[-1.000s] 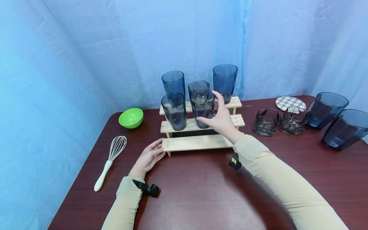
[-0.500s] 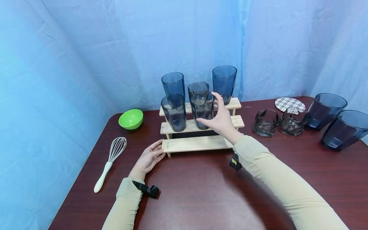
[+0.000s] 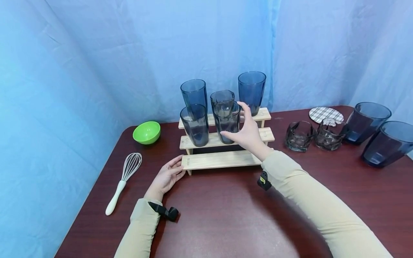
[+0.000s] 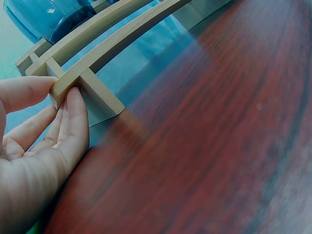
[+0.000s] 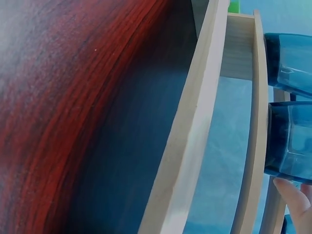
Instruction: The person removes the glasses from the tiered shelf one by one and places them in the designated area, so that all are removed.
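A three-tier wooden stand (image 3: pixel 222 160) occupies the middle of the table in the head view. My left hand (image 3: pixel 165 176) pinches the left end of its lowest board; the left wrist view shows the thumb (image 4: pixel 30 91) on the upper side and fingers underneath. On the middle tier, my right hand (image 3: pixel 247 134) grips a dark glass tumbler (image 3: pixel 227 124) from the right, thumb at the front. Another tumbler (image 3: pixel 197 129) stands left of it. The top tier bears a blue tumbler (image 3: pixel 193 91) at left, a shorter wavy glass (image 3: pixel 222 96), partly hidden, and a blue tumbler (image 3: pixel 252 89) at right.
At right stand two short dark glasses, one nearer (image 3: pixel 299 137) and one beside it (image 3: pixel 330 135), and two large blue tumblers, back (image 3: pixel 368 123) and front (image 3: pixel 387 145). A plaid coaster (image 3: pixel 322 113) lies behind. A green bowl (image 3: pixel 146 133) and a whisk (image 3: pixel 120 186) are at left.
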{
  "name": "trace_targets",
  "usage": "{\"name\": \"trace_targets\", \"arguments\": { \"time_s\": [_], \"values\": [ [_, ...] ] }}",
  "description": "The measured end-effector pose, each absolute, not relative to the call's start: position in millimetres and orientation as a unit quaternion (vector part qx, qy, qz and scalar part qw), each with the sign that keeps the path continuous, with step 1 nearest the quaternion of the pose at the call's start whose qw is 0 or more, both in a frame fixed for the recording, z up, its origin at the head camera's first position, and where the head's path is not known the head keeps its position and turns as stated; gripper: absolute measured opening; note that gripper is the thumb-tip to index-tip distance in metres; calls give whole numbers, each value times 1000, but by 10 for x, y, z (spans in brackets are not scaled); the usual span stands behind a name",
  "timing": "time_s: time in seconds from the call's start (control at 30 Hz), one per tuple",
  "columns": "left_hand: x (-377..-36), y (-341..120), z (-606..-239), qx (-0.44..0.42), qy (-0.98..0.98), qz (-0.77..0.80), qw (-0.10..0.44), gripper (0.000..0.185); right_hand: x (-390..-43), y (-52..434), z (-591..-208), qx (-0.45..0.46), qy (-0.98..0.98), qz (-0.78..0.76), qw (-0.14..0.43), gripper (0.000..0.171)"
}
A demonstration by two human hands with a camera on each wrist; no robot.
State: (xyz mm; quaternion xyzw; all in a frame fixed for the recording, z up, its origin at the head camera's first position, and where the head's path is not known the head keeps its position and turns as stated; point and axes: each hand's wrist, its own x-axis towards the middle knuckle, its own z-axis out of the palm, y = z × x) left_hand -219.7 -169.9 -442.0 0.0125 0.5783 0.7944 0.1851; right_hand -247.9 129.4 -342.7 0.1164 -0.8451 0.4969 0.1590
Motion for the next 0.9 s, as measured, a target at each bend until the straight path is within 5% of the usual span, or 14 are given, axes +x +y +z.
{"name": "trace_targets", "arguments": {
  "time_s": [0.9],
  "values": [
    [-2181,-1697,-4389,15,568,803,181,60,-2183,1409,-3429,125,-828,526,150,102]
  ]
}}
